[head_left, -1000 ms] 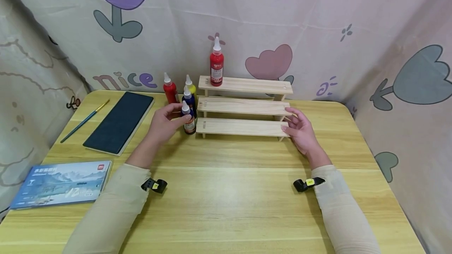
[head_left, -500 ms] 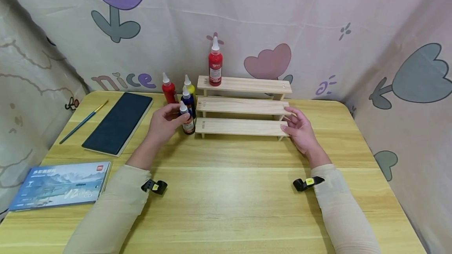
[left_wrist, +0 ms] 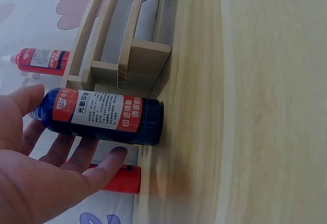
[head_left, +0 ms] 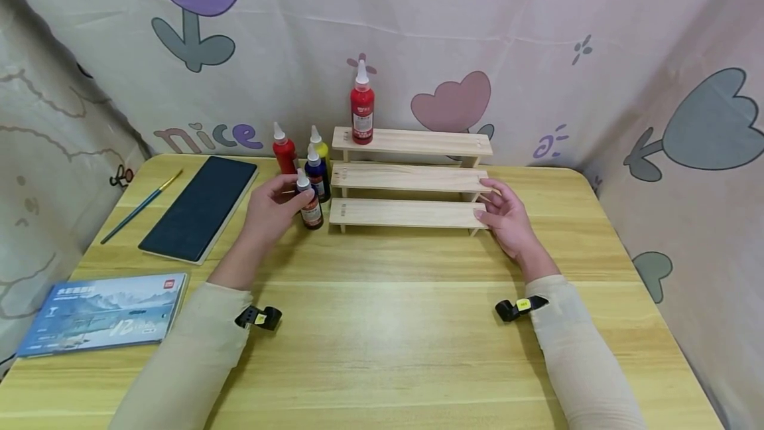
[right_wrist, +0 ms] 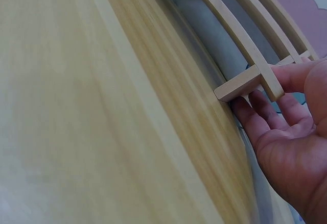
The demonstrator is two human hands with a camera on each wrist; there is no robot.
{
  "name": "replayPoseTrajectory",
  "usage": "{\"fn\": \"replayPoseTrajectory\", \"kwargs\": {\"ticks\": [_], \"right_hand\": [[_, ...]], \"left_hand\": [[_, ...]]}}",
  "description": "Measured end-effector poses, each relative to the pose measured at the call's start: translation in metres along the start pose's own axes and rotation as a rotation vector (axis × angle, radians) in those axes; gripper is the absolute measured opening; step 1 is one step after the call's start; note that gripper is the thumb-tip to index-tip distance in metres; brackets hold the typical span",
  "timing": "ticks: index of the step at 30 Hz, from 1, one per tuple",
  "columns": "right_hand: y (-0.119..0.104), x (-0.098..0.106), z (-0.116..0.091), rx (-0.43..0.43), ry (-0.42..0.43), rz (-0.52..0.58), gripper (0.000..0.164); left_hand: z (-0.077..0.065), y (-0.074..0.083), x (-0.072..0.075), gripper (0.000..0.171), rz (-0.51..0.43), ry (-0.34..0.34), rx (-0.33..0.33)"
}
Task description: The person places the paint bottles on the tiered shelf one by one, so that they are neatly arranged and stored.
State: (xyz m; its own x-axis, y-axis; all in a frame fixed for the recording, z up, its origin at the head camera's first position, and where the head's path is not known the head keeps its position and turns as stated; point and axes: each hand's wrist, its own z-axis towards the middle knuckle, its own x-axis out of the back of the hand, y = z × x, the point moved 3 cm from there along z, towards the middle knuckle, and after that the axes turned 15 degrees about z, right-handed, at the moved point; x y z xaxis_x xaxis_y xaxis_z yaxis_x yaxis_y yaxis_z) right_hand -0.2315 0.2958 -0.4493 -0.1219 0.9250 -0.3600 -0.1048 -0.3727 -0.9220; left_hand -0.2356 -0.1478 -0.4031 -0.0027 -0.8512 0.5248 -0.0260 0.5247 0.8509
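Note:
My left hand holds a dark ink bottle near its top, between thumb and fingers. It has a white nozzle and a red-and-white label, and tilts slightly left, its base close to the table; the left wrist view shows the bottle larger. Just behind it stand a blue bottle, a yellow bottle and a red bottle. My right hand grips the right end of a three-step wooden rack, thumb on the lowest step. Another red bottle stands upright on the top step's left end.
Left of the bottles lies a dark notebook, with a paintbrush beside it. A blue pad with a lake picture lies nearer on the wooden table. A printed curtain hangs close behind the rack.
My left hand has drawn the dark bottle a little to the left, away from the rack and the blue bottle, and its top leans left now. The right hand stays on the rack.

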Motion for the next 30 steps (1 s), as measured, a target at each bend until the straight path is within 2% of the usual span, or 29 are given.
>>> {"fn": "replayPoseTrajectory", "kwargs": {"ticks": [9, 19, 30], "right_hand": [[-0.002, 0.001, -0.001, 0.002, 0.002, -0.003, 0.068], [-0.002, 0.002, -0.002, -0.001, 0.016, -0.028, 0.068], [-0.001, -0.002, 0.0, 0.008, 0.002, -0.019, 0.069]], "left_hand": [[-0.008, 0.007, 0.005, 0.044, 0.029, 0.011, -0.049], [-0.019, 0.027, 0.01, 0.047, -0.059, -0.031, -0.089], [-0.018, 0.047, 0.008, 0.043, -0.114, -0.053, -0.106]]}}
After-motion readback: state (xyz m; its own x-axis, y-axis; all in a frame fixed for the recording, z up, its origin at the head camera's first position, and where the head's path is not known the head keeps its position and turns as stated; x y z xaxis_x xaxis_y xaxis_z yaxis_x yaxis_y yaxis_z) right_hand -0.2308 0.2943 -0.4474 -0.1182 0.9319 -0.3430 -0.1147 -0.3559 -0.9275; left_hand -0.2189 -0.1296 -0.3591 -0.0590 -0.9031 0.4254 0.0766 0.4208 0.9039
